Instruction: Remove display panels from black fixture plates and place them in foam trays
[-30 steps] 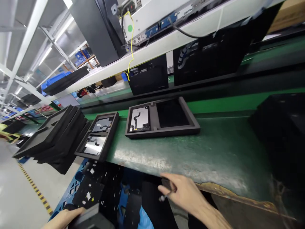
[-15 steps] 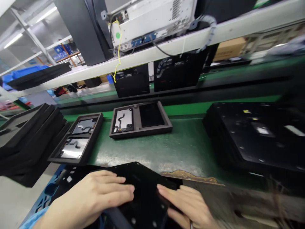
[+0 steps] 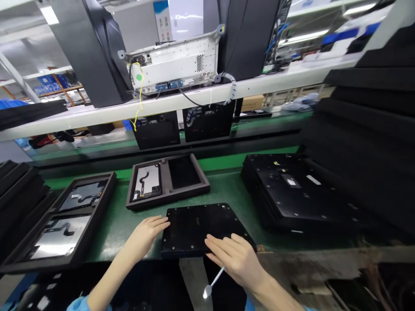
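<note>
Both hands lie flat and open on the black panel (image 3: 202, 229); foam tray (image 3: 167, 181) behind, panel stack (image 3: 292, 194) right.

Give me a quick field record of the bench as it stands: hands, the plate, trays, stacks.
left hand: flat on the green bench, fingertips at the left edge of the black plate
right hand: fingers spread on the plate's near right corner; a thin silver tool hangs below it
black plate: lying flat at the bench's near edge
centre tray: part in its left pocket, right pocket dark
left tray: two parts inside
right: stack of black plates, foam stack beyond
</note>
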Tool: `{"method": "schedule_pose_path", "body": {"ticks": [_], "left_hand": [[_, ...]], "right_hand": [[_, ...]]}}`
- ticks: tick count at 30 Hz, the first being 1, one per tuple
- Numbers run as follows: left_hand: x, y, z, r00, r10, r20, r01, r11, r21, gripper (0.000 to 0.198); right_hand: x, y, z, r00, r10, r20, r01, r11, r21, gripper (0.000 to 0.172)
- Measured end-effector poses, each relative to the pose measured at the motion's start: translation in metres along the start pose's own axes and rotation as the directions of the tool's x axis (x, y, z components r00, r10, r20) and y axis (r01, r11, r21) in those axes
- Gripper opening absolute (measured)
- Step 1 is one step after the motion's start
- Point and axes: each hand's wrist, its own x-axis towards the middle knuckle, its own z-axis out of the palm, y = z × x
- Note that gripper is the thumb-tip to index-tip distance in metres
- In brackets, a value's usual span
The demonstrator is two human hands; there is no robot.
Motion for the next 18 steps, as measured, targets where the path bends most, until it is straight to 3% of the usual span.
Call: {"method": "schedule_pose_path", "body": {"ticks": [3, 6, 8, 10, 12, 14, 16, 18], "left_hand": [[-0.006, 0.001, 0.004, 0.998, -0.057, -0.007, 0.057, 0.998, -0.019, 0.069], [0.002, 0.018, 0.009, 0.999, -0.046, -0.03, 0.043, 0.995, -0.088, 0.05], [0.021, 0.033, 0.02, 0.999, -0.031, -0.013, 0.029, 0.992, -0.125, 0.041], [0.05, 0.049, 0.038, 1.0, -0.03, 0.003, 0.03, 0.989, -0.145, 0.038], [0.088, 0.069, 0.06, 0.996, -0.078, -0.036, 0.074, 0.991, -0.107, 0.045], [0.127, 0.09, 0.081, 0.982, -0.149, -0.116, 0.145, 0.989, -0.042, 0.052], [0.161, 0.108, 0.095, 0.972, -0.177, -0.155, 0.175, 0.984, -0.028, 0.055], [0.183, 0.119, 0.104, 0.974, -0.163, -0.159, 0.16, 0.987, -0.03, 0.055]], "right_hand": [[-0.012, 0.01, 0.018, 1.0, 0.01, 0.023, -0.01, 1.0, 0.025, 0.02], [-0.031, 0.012, 0.019, 0.994, 0.061, 0.093, -0.066, 0.996, 0.053, 0.024], [-0.047, 0.005, 0.013, 0.98, 0.179, 0.086, -0.185, 0.98, 0.075, 0.019], [-0.065, -0.007, 0.003, 0.921, 0.388, 0.038, -0.39, 0.915, 0.102, 0.014], [-0.083, -0.023, -0.009, 0.761, 0.646, 0.056, -0.646, 0.75, 0.142, 0.013], [-0.099, -0.04, -0.018, 0.504, 0.838, 0.208, -0.862, 0.474, 0.18, 0.027], [-0.114, -0.058, -0.022, 0.255, 0.885, 0.39, -0.961, 0.186, 0.206, 0.04], [-0.128, -0.075, -0.02, 0.118, 0.853, 0.508, -0.97, -0.011, 0.244, 0.044]]}}
